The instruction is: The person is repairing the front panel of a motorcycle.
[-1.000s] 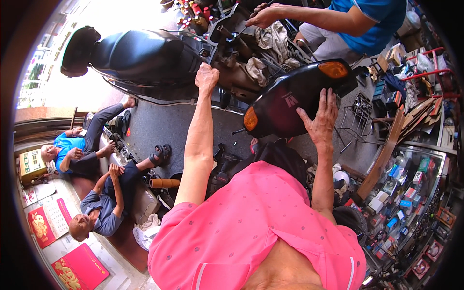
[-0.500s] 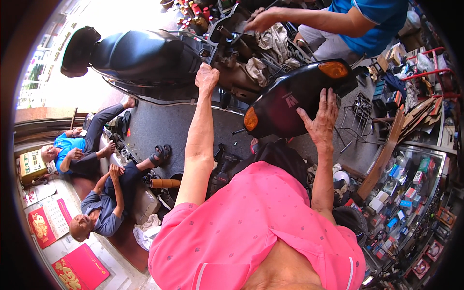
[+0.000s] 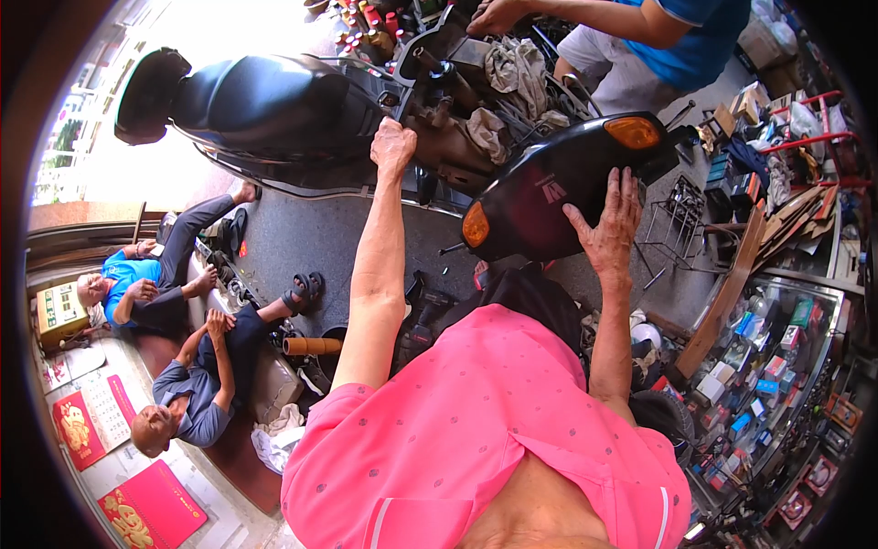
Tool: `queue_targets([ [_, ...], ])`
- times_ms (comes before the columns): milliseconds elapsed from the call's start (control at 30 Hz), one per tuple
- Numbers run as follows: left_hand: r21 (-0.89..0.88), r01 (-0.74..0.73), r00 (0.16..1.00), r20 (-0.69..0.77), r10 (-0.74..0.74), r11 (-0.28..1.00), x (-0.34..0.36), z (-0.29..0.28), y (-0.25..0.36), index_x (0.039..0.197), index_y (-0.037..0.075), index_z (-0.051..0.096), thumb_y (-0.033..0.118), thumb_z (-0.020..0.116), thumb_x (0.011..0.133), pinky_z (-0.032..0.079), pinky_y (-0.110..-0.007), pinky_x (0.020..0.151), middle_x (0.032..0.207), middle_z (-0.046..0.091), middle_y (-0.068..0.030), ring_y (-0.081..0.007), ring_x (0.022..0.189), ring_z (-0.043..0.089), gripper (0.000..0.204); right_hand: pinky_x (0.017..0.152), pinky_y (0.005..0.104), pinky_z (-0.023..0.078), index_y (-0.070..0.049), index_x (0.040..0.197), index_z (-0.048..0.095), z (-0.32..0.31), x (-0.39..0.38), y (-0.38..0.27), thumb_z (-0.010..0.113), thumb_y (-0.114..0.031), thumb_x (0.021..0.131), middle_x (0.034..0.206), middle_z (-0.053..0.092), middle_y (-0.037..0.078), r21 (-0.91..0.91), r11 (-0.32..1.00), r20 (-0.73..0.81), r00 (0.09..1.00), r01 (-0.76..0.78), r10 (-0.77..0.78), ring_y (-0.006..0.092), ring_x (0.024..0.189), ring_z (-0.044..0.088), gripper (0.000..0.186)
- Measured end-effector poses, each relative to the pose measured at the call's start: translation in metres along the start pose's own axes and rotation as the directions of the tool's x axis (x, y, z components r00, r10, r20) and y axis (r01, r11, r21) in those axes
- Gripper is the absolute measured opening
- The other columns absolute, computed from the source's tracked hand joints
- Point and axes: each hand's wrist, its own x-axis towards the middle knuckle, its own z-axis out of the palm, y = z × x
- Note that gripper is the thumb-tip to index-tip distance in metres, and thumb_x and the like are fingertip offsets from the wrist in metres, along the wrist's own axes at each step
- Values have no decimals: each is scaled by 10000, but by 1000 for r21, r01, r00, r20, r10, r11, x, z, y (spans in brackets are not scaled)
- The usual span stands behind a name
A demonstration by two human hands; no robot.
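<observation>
A black scooter lies across the upper middle, its seat (image 3: 270, 101) on the left and its inner frame (image 3: 462, 160) exposed. My left hand (image 3: 393, 146) is closed in a fist at the front end of the seat section; what its fingers wrap round is hidden. My right hand (image 3: 608, 224) lies with fingers stretched out on the black front panel (image 3: 530, 197). That panel carries an orange turn signal (image 3: 633, 133) at its far right and another orange lamp (image 3: 476, 224) at its near left. Crumpled rags (image 3: 514, 71) lie beyond the frame.
Across the scooter is a co-worker in a blue shirt (image 3: 700, 46). Two people sit on a bench at the left. To the right stand a wire rack (image 3: 675, 215), wooden planks (image 3: 727, 293) and a glass case (image 3: 832, 316) with small boxes. Bottles (image 3: 370, 37) crowd the far side.
The co-worker's arm and hand have shifted up toward the top edge, and their body has moved slightly left. My two hands hold the same places, and the scooter has not visibly moved.
</observation>
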Motion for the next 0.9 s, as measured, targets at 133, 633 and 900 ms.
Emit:
queue_targets([
  [133, -6, -4, 1000, -5, 4, 1000, -1, 0, 0, 934, 6, 562, 198, 496, 726, 472, -449, 840, 962, 627, -246, -411, 950, 600, 290, 1060, 470, 224, -23, 1388, 280, 1, 0, 1, 614, -550, 766, 1416, 278, 198, 1, 1000, -5, 1000, 2, -2, 366, 1312, 257, 881],
  [633, 0, 8, 1000, 8, -8, 1000, -2, -3, 3, 950, 9, 570, 191, 503, 729, 469, -446, 849, 981, 625, -244, -410, 965, 594, 294, 1054, 490, 236, -22, 1382, 296, 1, -1, 1, 596, -567, 771, 1418, 278, 188, -20, 1000, -14, 1000, 5, -5, 370, 1309, 260, 873],
  [900, 13, 19, 1000, 19, -19, 1000, -3, -4, 4, 955, 10, 570, 194, 505, 734, 464, -442, 860, 992, 624, -243, -402, 983, 590, 295, 1043, 500, 245, -14, 1377, 302, -1, -1, 0, 604, -545, 776, 1409, 286, 199, -16, 1000, -26, 999, 19, -19, 384, 1297, 274, 857],
])
